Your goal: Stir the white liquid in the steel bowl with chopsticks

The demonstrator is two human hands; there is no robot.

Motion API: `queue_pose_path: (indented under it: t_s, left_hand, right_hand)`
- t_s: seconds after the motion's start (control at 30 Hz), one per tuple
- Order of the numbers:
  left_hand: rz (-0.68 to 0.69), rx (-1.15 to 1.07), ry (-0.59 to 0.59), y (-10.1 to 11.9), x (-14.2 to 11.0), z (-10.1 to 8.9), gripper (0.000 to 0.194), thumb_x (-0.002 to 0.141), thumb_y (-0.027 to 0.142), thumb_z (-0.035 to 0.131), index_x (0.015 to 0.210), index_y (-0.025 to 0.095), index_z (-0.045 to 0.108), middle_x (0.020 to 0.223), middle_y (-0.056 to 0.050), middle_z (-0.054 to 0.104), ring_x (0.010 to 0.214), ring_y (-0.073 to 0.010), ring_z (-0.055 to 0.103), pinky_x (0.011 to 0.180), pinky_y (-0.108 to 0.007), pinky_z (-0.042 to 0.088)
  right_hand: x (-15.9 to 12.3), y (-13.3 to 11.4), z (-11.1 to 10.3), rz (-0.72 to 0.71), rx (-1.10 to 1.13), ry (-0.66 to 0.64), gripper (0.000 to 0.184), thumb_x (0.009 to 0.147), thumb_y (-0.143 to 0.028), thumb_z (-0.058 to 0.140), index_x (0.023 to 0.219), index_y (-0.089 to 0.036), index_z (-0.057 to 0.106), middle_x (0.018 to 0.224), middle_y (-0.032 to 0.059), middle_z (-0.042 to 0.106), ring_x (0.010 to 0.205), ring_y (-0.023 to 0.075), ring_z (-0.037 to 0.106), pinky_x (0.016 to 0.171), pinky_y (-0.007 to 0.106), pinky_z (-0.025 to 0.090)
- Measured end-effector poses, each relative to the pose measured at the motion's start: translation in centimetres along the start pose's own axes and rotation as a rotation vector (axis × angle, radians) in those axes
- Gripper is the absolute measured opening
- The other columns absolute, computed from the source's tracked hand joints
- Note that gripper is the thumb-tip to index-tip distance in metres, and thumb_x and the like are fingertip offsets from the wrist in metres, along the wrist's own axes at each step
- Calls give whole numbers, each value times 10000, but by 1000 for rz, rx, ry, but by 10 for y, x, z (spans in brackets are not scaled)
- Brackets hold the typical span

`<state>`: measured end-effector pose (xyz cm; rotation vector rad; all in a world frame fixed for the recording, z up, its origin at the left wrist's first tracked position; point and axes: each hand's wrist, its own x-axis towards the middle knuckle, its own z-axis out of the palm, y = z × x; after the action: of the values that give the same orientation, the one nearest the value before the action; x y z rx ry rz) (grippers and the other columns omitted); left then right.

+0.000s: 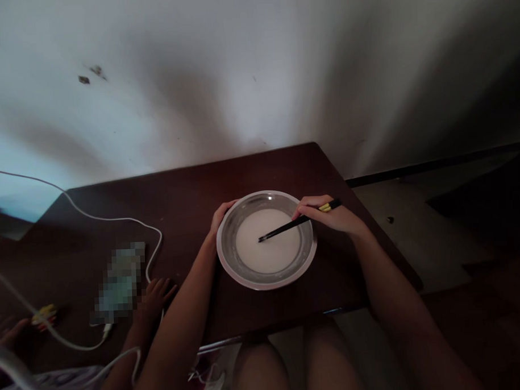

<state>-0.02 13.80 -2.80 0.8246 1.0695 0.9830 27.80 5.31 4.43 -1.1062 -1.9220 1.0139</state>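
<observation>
A wide metal bowl (268, 281) stands on the dark table, partly filled with a milky white liquid (262, 257). My left hand (220, 217) grips the bowl at its far left side, with the fingers curled around the rim and partly hidden behind it. Over the bowl's right edge, my right hand (329, 213) is closed around dark chopsticks (282, 229) with yellow marks near their upper end. They slant down to the left, and their tips are at the liquid's surface near the middle of the bowl.
The brown table (191, 189) meets a stained wall (247, 76). On the left are a phone (118, 285) with a blurred-out screen, a white cable (102, 217) and a small yellow object (45, 317). Another person's hand (155, 298) rests beside the phone.
</observation>
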Motion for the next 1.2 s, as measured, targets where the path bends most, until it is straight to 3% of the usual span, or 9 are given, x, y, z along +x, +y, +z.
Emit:
queue_pose_path:
  t_s: [0.17, 0.37, 0.53, 0.7, 0.9, 1.1, 1.2]
  left_hand:
    - [-2, -3, -11, 1, -1, 0, 268, 691, 291, 518, 834, 177, 714, 758, -27, 691, 848, -212, 614, 762, -296, 482]
    - [31, 17, 0, 2, -1, 2, 255, 683, 269, 495, 777, 180, 715, 752, -33, 690, 884, -220, 605, 769, -298, 476]
    - [32, 41, 26, 1, -2, 2, 240, 683, 289, 516, 781, 188, 710, 754, -33, 686, 883, -225, 602, 769, -303, 473]
    - [54, 45, 39, 2, -2, 1, 230, 663, 285, 536, 785, 187, 706, 758, -33, 685, 876, -226, 605, 760, -303, 474]
    - [17, -8, -3, 1, -1, 1, 216, 682, 277, 532, 766, 191, 711, 747, -26, 689, 863, -213, 611, 738, -286, 483]
    - [7, -23, -23, 2, -2, 3, 264, 718, 254, 471, 811, 176, 705, 742, -14, 691, 863, -207, 612, 759, -284, 481]
    - [-26, -61, -69, 4, -3, 3, 283, 752, 238, 436, 815, 162, 701, 718, 8, 686, 847, -191, 614, 764, -253, 467]
  right_hand:
    - [0, 0, -2, 1, 21, 107, 255, 857, -329, 470, 767, -187, 662, 786, 23, 662, 775, 149, 602, 717, 274, 439]
    - [-1, -1, 0, -7, 9, 1, 252, 861, -316, 472, 799, -181, 675, 821, 27, 664, 788, 148, 600, 706, 266, 429]
    - [-1, 1, -3, -6, 10, 126, 247, 860, -307, 468, 760, -187, 659, 780, 20, 659, 772, 148, 599, 719, 273, 434]
    - [0, 0, 0, -1, 25, 5, 250, 858, -312, 469, 780, -185, 671, 800, 24, 666, 773, 150, 602, 701, 269, 434]
    - [-1, 1, -3, -5, 4, 131, 241, 857, -306, 471, 762, -188, 659, 789, 21, 659, 775, 150, 599, 713, 268, 433]
    - [0, -1, 1, 1, 17, -7, 248, 861, -309, 468, 796, -184, 671, 820, 26, 664, 790, 157, 599, 707, 269, 426]
    - [0, -1, 0, -1, -12, 73, 248, 861, -312, 470, 789, -181, 668, 821, 30, 657, 797, 166, 590, 715, 275, 420]
